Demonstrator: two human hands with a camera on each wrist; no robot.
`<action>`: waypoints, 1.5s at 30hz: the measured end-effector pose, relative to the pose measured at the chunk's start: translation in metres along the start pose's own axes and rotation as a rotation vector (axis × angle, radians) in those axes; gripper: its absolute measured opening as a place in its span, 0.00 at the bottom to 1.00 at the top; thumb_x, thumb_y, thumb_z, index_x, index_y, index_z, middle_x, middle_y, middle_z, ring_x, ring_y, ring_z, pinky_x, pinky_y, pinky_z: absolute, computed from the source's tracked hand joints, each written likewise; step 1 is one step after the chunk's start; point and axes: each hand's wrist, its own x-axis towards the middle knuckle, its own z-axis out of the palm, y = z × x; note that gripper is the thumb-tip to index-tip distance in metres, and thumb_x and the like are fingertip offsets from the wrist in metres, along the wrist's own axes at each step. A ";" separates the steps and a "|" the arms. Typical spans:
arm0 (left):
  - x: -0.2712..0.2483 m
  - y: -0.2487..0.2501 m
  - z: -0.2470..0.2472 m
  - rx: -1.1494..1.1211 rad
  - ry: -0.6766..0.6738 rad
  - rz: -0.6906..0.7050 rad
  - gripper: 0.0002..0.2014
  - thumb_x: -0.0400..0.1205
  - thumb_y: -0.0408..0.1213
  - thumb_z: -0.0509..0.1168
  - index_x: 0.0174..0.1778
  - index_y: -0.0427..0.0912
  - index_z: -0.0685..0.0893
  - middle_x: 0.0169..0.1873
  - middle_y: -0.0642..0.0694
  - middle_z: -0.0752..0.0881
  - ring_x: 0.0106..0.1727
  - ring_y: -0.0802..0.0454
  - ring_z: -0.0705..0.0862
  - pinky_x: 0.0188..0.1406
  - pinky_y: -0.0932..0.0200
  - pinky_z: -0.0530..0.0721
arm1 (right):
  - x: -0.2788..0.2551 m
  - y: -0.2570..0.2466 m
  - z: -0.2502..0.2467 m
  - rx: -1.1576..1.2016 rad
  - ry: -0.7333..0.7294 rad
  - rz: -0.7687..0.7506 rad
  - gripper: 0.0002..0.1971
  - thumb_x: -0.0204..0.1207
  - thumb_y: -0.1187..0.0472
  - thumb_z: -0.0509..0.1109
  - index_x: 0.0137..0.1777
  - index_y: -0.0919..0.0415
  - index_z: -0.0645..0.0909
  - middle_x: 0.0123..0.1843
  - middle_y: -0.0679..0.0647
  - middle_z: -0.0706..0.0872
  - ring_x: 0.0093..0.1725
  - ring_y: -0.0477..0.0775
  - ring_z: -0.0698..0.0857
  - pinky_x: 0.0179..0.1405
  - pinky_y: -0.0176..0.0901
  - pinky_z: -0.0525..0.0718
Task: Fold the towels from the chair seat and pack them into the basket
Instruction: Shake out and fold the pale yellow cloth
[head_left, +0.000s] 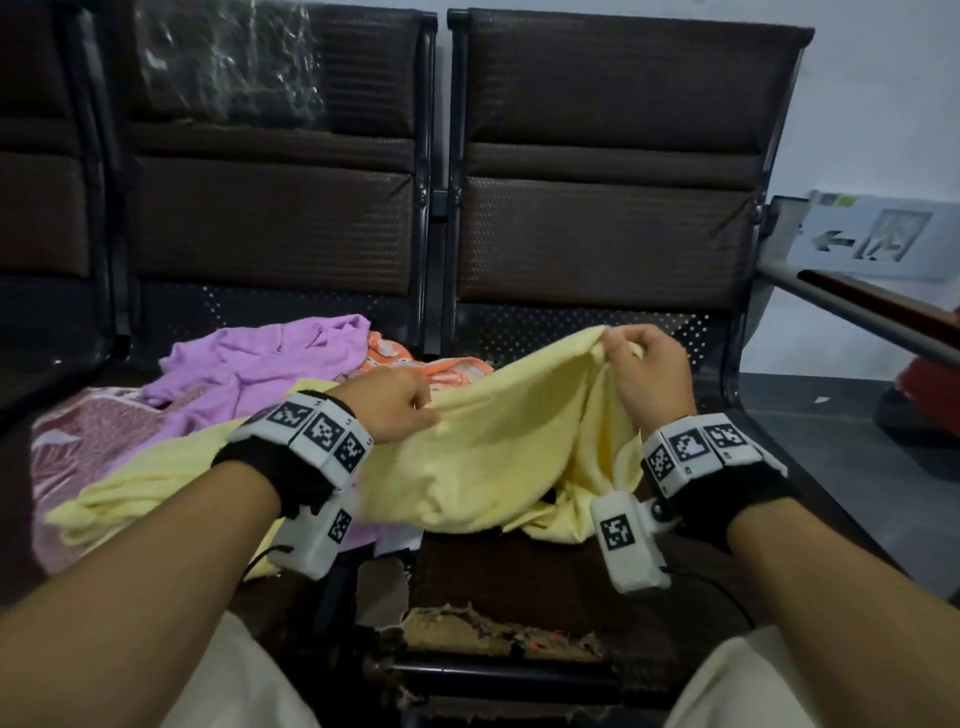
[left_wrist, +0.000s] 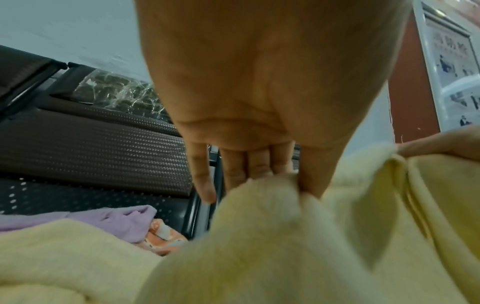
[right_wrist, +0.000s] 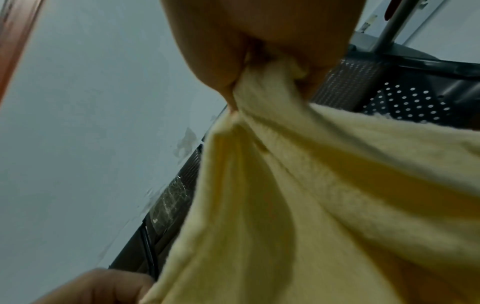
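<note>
I see my left hand and right hand each pinching an edge of the yellow towel, lifted over the near chair seat; the purple towel lies far left

No readable words, brands or numbers anywhere. Only legible sign: exit sign, pale panel low on wall, up and right of right-hand grip; dark arrow pointing left beside running-figure pictogram. Wall poster above right of left-hand grip: small figures, print too blurred to read. Square black-and-white coded markers on wrist units, below grips; no text.
</note>
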 end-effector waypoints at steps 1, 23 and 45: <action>0.001 -0.001 0.001 -0.006 0.008 -0.006 0.18 0.81 0.47 0.65 0.25 0.48 0.72 0.28 0.53 0.74 0.35 0.53 0.74 0.37 0.59 0.69 | -0.002 0.003 0.003 0.009 -0.071 0.048 0.05 0.80 0.55 0.68 0.51 0.56 0.81 0.51 0.51 0.84 0.55 0.52 0.83 0.61 0.47 0.79; 0.003 -0.011 0.001 -0.471 0.146 0.015 0.12 0.76 0.49 0.71 0.35 0.43 0.84 0.25 0.49 0.83 0.23 0.57 0.79 0.26 0.66 0.77 | -0.017 -0.012 0.022 0.168 -0.366 0.198 0.12 0.82 0.52 0.65 0.42 0.54 0.87 0.42 0.53 0.90 0.46 0.53 0.88 0.52 0.52 0.86; 0.014 0.007 -0.006 -0.911 0.486 -0.096 0.13 0.85 0.41 0.59 0.43 0.42 0.86 0.36 0.44 0.86 0.33 0.52 0.81 0.33 0.59 0.77 | -0.030 -0.047 0.024 -0.483 -0.586 -0.431 0.07 0.69 0.53 0.77 0.34 0.52 0.82 0.35 0.44 0.78 0.34 0.39 0.76 0.38 0.36 0.69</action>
